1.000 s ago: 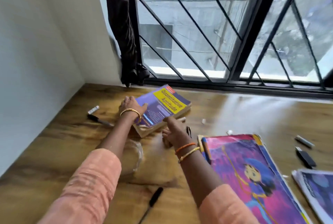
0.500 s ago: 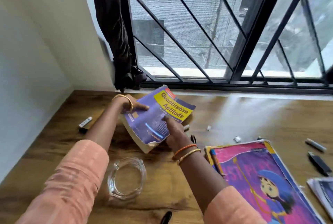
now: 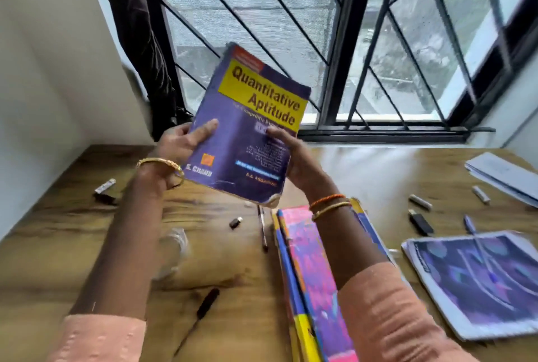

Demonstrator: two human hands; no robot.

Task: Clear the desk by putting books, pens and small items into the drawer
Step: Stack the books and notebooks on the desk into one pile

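Observation:
A thick purple book (image 3: 247, 128) with a yellow "Quantitative Aptitude" title panel is held up in the air above the wooden desk (image 3: 58, 245), its cover facing me. My left hand (image 3: 186, 140) grips its left edge, thumb on the cover. My right hand (image 3: 291, 154) grips its right edge. On the desk below lie a pink picture book (image 3: 308, 274), a purple-patterned notebook (image 3: 477, 280) with a pen (image 3: 477, 239) on it, and small items. No drawer is in view.
A glass ashtray (image 3: 174, 248) sits under my left forearm. A black screwdriver (image 3: 201, 312), a pen (image 3: 263, 230), a small black cap (image 3: 235, 222), USB sticks (image 3: 420, 223) and white papers (image 3: 503, 175) lie scattered. Window bars rise behind the desk, with a white wall at left.
Both hands have lifted the purple book off the desk and raised it upright toward me. The view has tilted, showing more of the desk's right side.

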